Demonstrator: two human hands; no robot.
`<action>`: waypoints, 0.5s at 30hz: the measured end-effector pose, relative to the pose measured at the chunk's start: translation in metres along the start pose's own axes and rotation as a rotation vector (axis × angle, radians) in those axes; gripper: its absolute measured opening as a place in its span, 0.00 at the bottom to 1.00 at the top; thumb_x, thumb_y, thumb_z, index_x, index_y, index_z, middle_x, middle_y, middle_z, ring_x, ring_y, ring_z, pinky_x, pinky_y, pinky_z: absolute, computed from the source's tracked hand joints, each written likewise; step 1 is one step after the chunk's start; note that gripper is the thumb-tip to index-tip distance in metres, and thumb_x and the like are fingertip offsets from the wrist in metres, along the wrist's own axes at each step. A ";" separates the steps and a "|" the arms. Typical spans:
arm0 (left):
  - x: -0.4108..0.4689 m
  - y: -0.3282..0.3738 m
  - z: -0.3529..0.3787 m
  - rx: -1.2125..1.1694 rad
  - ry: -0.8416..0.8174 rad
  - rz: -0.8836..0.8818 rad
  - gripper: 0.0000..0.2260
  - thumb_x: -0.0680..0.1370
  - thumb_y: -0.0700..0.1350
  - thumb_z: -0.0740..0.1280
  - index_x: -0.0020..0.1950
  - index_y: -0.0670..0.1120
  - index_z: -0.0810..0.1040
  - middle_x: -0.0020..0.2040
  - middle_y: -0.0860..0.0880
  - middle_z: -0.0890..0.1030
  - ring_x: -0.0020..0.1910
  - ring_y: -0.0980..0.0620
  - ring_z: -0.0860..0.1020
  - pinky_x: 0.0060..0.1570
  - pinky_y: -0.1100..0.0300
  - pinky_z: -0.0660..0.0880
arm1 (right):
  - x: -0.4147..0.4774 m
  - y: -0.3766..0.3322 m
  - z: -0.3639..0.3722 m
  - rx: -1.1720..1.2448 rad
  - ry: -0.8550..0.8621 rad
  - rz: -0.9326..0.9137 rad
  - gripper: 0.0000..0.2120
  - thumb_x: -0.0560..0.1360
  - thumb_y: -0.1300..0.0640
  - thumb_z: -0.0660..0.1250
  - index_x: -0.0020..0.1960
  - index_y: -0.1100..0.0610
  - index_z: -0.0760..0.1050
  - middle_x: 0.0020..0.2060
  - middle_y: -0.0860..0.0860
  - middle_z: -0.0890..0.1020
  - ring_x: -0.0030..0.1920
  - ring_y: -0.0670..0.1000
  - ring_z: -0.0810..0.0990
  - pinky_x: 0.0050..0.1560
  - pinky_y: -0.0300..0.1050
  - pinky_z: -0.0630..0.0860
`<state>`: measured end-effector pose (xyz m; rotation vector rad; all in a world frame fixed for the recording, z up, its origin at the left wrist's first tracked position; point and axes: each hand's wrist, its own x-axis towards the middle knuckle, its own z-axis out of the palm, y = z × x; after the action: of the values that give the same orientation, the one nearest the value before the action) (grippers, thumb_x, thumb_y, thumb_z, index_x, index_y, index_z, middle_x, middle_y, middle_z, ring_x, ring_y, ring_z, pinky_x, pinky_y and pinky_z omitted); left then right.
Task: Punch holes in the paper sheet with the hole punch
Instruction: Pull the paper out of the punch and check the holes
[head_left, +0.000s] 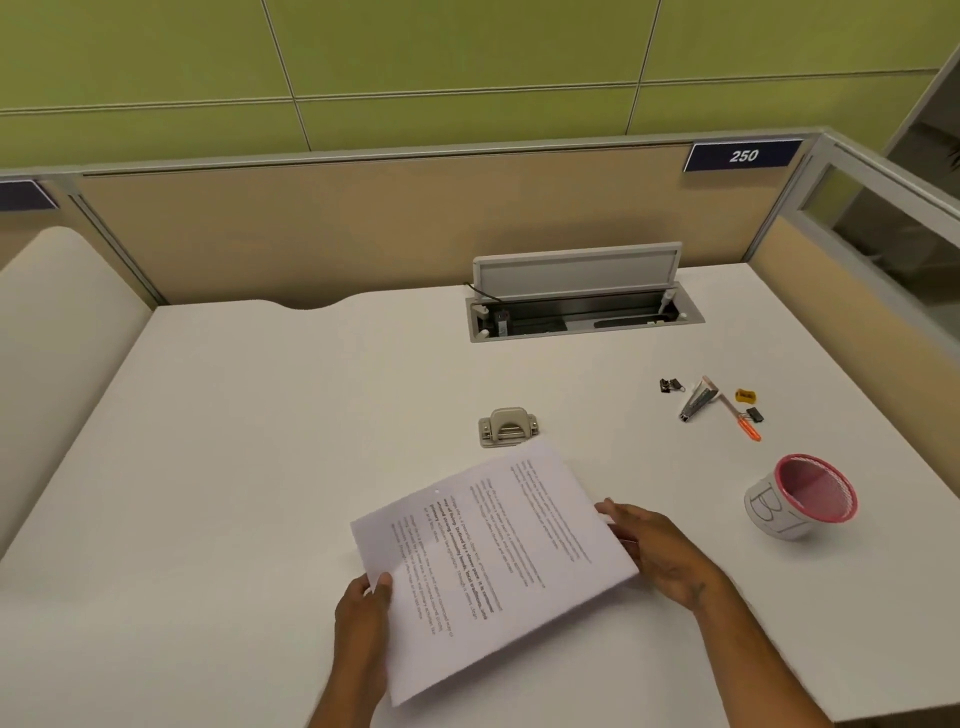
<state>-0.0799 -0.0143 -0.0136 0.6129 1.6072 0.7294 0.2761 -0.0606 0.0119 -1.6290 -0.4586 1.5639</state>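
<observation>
A printed paper sheet (493, 566) is held tilted just above the white desk (249, 467), near its front edge. My left hand (363, 618) pinches the sheet's left edge, thumb on top. My right hand (654, 551) grips its right edge. A small hole shows near the sheet's far edge. The grey hole punch (508, 426) sits on the desk just beyond the sheet's far corner, with neither hand touching it.
An open cable box (582, 304) is set into the desk at the back. Binder clips (670, 385), a nail clipper (696, 402), a yellow sharpener (746, 396) and an orange screwdriver (745, 423) lie at the right. A pink mesh cup (800, 496) lies tilted nearby.
</observation>
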 end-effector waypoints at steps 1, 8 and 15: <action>-0.004 -0.002 0.000 -0.029 0.020 -0.005 0.11 0.82 0.44 0.61 0.60 0.41 0.76 0.54 0.41 0.83 0.50 0.38 0.82 0.55 0.38 0.78 | -0.004 0.004 -0.003 0.081 0.001 0.000 0.21 0.75 0.41 0.66 0.60 0.54 0.78 0.54 0.55 0.85 0.55 0.55 0.84 0.56 0.50 0.77; -0.037 -0.018 0.021 -0.190 0.175 0.015 0.08 0.82 0.44 0.61 0.59 0.44 0.75 0.53 0.44 0.82 0.46 0.43 0.80 0.48 0.48 0.77 | -0.037 0.056 0.030 0.387 -0.077 -0.013 0.27 0.68 0.39 0.72 0.62 0.51 0.77 0.57 0.54 0.84 0.58 0.54 0.83 0.55 0.50 0.78; -0.078 -0.034 0.056 -0.264 0.244 0.035 0.11 0.83 0.46 0.59 0.63 0.45 0.72 0.54 0.43 0.81 0.50 0.39 0.81 0.46 0.48 0.77 | -0.055 0.056 0.089 0.443 -0.077 -0.150 0.20 0.75 0.56 0.71 0.66 0.54 0.75 0.59 0.54 0.83 0.59 0.55 0.82 0.55 0.53 0.80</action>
<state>-0.0121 -0.0879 0.0064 0.3716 1.6876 1.0550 0.1675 -0.1083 0.0140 -1.1744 -0.2436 1.4915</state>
